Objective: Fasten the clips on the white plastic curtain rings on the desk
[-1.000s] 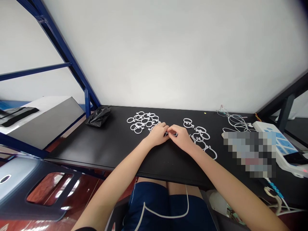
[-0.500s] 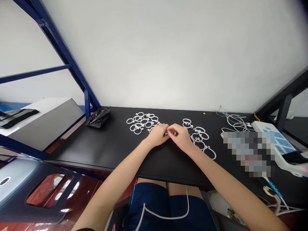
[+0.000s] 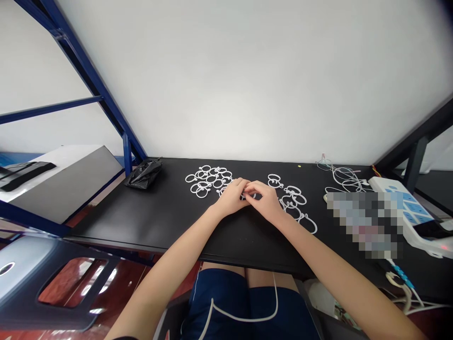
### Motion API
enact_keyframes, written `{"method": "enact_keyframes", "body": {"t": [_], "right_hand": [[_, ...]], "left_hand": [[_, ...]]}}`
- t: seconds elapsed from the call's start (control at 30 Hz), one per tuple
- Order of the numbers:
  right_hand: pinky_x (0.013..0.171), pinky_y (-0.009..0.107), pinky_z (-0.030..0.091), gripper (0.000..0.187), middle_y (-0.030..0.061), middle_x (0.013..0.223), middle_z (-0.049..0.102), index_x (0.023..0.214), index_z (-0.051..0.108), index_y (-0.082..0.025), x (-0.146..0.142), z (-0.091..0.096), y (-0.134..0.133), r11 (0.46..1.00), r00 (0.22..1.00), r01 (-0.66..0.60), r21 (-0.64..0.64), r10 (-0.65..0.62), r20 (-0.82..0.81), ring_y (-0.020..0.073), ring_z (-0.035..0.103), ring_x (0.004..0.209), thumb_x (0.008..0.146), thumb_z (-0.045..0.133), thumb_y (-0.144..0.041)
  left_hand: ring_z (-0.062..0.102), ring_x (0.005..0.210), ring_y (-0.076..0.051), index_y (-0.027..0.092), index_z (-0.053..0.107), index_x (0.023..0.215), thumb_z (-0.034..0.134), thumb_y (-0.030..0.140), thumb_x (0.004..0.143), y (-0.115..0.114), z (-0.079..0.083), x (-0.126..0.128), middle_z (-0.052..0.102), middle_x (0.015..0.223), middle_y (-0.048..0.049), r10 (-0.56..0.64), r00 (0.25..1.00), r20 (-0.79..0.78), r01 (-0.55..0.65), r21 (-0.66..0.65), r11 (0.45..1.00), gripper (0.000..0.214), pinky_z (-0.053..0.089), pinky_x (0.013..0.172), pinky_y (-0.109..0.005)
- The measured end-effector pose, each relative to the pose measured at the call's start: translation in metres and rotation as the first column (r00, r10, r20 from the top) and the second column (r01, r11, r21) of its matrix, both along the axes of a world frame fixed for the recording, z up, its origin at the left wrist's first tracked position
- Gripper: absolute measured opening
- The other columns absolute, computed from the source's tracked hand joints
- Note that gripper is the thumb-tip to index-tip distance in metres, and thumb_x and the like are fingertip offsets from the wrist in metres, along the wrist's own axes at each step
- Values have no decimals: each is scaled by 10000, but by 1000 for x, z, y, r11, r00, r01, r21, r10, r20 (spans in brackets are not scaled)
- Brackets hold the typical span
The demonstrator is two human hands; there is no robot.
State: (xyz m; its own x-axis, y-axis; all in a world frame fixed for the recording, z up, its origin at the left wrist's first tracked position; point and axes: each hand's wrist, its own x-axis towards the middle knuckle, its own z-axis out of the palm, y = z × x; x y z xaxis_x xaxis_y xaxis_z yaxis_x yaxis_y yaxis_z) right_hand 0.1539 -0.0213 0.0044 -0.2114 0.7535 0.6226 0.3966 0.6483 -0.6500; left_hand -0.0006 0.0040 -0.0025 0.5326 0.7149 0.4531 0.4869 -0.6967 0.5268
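Observation:
My left hand [image 3: 231,197] and my right hand [image 3: 266,200] meet at the middle of the black table [image 3: 170,212], fingertips pinched together on one small white plastic ring [image 3: 247,194] that they mostly hide. A cluster of closed white rings [image 3: 208,179] lies just beyond my left hand. Several more white rings [image 3: 295,203], some of them looking unclosed, are spread beside my right wrist.
A crumpled black bag [image 3: 144,172] sits at the table's back left. White cables [image 3: 345,177] and a white power strip [image 3: 410,212] lie at the right, next to a blurred-out patch. Blue shelf struts [image 3: 95,89] rise on the left.
Both hands stay together on the ring, with only slight finger movement. The view has shifted a little.

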Motion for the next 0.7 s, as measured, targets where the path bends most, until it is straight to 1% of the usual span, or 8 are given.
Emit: {"method": "enact_keyframes", "body": {"t": [0.07,0.17,0.27,0.43,0.5,0.57,0.7], "right_hand": [[699,346,616,71,40,838,683,789,651,-211,0,1,0,1000,1000,0,-17,0,-23,185,686,728,792,602,-160],[727,349,623,47,35,831,697,768,655,-209,-1,2,-1,998,998,-8,-60,4,-61,188,705,734,786,623,-179],[740,360,624,21,35,830,723,764,666,-206,0,3,-1,994,995,3,-112,-14,-96,203,723,753,776,650,-202],[722,361,627,16,42,860,755,772,680,-203,1,2,-1,990,987,43,-135,-63,-150,217,735,773,759,682,-213],[702,353,630,11,46,877,759,772,680,-203,1,2,-1,991,986,55,-122,-73,-147,217,735,778,763,680,-208],[680,345,631,16,51,897,758,766,676,-204,0,2,-2,994,989,74,-82,-84,-125,213,732,778,780,669,-208],[644,321,624,64,58,920,750,769,668,-207,0,4,-4,992,991,108,65,-103,-84,200,721,789,824,635,-201]], "left_hand": [[560,969,-236,203,534,1039,642,207,773,1,0,-1,591,1056,-73,16,1000,4,-16,-6,1000,287,489,837,-373],[557,954,-238,201,534,1030,677,240,759,1,-1,-2,595,1054,-76,40,999,19,-40,-23,999,309,490,817,-375],[557,962,-236,198,540,1042,680,242,775,1,0,-1,607,1071,-76,31,999,35,-30,-30,999,304,487,830,-374],[548,980,-235,194,567,1018,655,282,836,0,2,0,626,1058,-74,24,999,48,-25,26,999,221,477,867,-376],[546,970,-235,191,570,1014,653,299,844,1,2,0,626,1053,-75,27,999,42,-29,39,999,218,478,861,-376],[544,961,-235,188,571,1016,651,300,848,2,0,0,626,1053,-76,33,999,37,-35,44,998,218,479,852,-376],[543,979,-239,190,563,1060,628,320,868,3,-3,0,624,1078,-81,48,998,50,-51,47,998,241,479,865,-385]]}}
